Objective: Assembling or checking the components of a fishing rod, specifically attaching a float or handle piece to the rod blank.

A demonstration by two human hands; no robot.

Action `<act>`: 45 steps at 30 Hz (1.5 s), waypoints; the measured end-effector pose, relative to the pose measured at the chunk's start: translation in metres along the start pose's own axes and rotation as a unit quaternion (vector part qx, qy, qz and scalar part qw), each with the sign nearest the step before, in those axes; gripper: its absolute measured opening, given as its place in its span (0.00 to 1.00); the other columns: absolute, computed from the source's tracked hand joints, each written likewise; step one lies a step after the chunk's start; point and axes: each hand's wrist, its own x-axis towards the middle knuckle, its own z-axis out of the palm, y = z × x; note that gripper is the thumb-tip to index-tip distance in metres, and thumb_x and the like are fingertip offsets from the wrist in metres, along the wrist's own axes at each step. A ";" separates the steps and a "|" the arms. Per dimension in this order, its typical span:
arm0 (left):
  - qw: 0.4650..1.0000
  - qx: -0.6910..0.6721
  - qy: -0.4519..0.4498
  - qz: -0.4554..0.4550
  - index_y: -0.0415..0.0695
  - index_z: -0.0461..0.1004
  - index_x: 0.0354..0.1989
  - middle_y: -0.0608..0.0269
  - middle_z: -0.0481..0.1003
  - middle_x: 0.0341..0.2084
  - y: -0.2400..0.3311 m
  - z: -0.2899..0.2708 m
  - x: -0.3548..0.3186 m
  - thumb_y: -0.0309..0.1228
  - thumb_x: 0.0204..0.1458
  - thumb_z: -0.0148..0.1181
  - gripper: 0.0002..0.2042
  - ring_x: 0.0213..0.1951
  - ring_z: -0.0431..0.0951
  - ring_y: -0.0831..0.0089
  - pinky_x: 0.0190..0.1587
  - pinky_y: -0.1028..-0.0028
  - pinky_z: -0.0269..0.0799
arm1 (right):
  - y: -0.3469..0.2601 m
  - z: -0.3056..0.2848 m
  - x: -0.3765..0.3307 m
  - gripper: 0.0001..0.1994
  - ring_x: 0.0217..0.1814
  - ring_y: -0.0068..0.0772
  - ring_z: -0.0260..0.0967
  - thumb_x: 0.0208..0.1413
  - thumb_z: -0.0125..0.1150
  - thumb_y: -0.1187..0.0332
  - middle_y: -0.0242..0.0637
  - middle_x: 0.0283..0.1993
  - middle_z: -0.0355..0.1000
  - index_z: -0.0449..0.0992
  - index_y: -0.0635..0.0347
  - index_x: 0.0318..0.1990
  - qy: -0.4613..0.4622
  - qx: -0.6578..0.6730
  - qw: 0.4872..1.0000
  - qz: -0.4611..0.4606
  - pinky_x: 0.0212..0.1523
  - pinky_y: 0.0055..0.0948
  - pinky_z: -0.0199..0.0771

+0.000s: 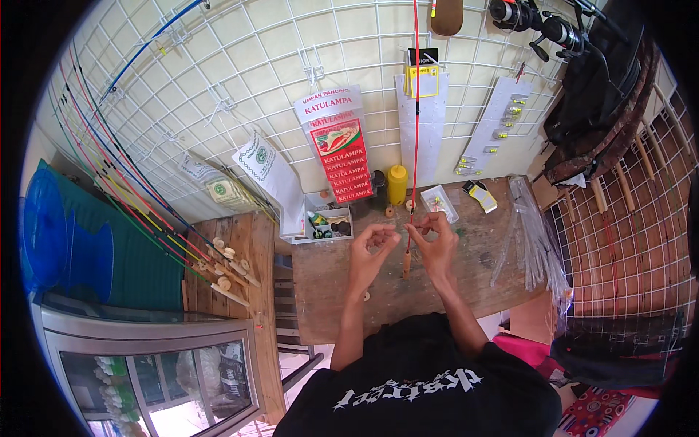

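My left hand point(369, 250) and my right hand point(435, 240) are raised side by side over a worn wooden table point(473, 269), fingertips pinched and nearly touching. Whatever they pinch is too thin to make out. Between them stands a thin red fishing rod point(416, 109) with a cork handle point(407, 264). It runs straight up past the wire wall grid point(240, 65). My right hand's fingers are closest to the rod.
On the table's far side are a yellow bottle point(397, 184), a small clear box point(440, 202), a white tray of bottles point(325, 224) and clear plastic tubes point(535, 233). Coloured rods point(124, 182) lean at the left. Red packets point(341, 156) hang on the grid. Reels point(539, 25) sit top right.
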 end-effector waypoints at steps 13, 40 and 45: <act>0.999 0.011 -0.032 0.015 0.37 0.77 0.36 0.68 0.75 0.28 -0.011 0.017 0.030 0.26 0.49 0.63 0.08 0.29 0.70 0.85 0.32 0.82 0.65 | 0.003 -0.004 -0.002 0.12 0.25 0.33 0.62 0.41 0.69 0.74 0.35 0.26 0.69 0.67 0.61 0.27 0.004 -0.088 0.994 -0.062 0.32 0.33 0.61; 0.995 0.004 0.070 0.067 0.38 0.72 0.39 0.66 0.77 0.28 -0.009 0.033 0.031 0.23 0.46 0.66 0.12 0.30 0.73 0.86 0.33 0.85 0.67 | 0.022 -0.036 -0.008 0.12 0.39 0.31 0.66 0.45 0.65 0.76 0.33 0.34 0.73 0.72 0.59 0.38 -0.006 -0.091 0.993 -0.069 0.42 0.32 0.62; 0.996 -0.009 0.071 0.062 0.38 0.72 0.38 0.66 0.77 0.28 -0.006 0.034 0.030 0.23 0.46 0.65 0.12 0.30 0.73 0.86 0.33 0.85 0.66 | 0.016 -0.037 -0.007 0.11 0.38 0.32 0.67 0.45 0.64 0.76 0.33 0.33 0.73 0.72 0.59 0.37 -0.007 -0.083 0.995 -0.055 0.42 0.32 0.63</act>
